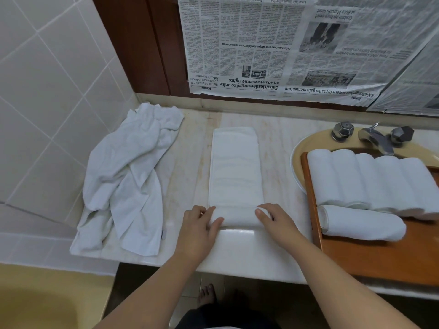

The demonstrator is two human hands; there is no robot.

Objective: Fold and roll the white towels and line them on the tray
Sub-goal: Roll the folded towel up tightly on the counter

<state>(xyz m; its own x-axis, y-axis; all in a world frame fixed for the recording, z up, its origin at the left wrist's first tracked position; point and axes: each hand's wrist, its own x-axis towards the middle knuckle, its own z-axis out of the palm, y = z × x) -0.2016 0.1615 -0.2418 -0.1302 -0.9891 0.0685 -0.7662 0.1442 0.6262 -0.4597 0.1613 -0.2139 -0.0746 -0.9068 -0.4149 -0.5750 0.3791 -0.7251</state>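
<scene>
1. A folded towel (234, 167) is laid flat on the tabletop (280, 143) as a long strip, its long axis running from the near edge away toward the far wall.
2. The near end of the strip has been turned over into a short roll (237, 217), which lies crosswise, left to right, at right angles to the strip.
3. The left hand (202, 224) is set on the left end of the roll and the right hand (273, 219) on the right end; in each grip the fingers are curled over the top of the roll and hold it, with neither hand fully closed round it.
4. Both hands are about equally near to the roll, so neither is favoured; the unrolled length lies wholly on the far side of the grip, straight ahead.
5. The coming move is judged to be a push away from the body, along the strip's long axis, with both ends kept level so the roll stays square.
6. A tray (337, 252) stands to the right, on which a row of rolled towels (370, 181) is lined up, with one more roll (361, 223) lying crosswise in front of them.
7. A pile of loose towels (126, 172) is left on the left of the tabletop, so the task is judged only partly done.
</scene>
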